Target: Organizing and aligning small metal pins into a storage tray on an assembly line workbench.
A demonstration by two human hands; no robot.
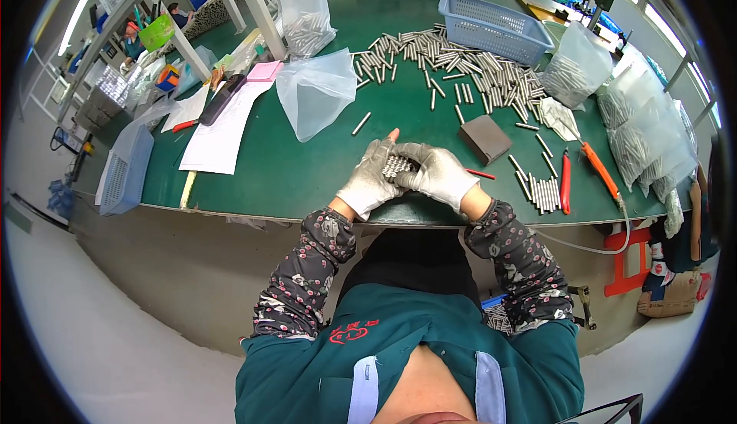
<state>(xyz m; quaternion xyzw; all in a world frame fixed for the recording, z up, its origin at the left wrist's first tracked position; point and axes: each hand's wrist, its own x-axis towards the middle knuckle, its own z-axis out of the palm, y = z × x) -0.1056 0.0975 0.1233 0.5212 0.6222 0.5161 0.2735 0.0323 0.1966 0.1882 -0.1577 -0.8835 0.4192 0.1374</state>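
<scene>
A bundle of short metal pins (397, 167) is held upright between my gloved hands, with the round ends showing. My left hand (368, 179) wraps its left side, the bare thumb tip pointing away from me. Around the right side curl the fingers of my right hand (439, 177). Both hands are over the table's near edge. Beyond them spreads a large loose heap of the same pins (491, 75), and a single pin (361, 123) lies apart at the left. To the right is a neat row of pins (545, 194).
A dark block (485, 139), red-handled tool (566, 182) and orange-handled tool with a hose (600, 169) lie at the right. Behind stand a blue basket (495, 31) and filled clear bags (641, 121). A flat plastic bag (315, 94) and paper sheets (223, 132) lie at left.
</scene>
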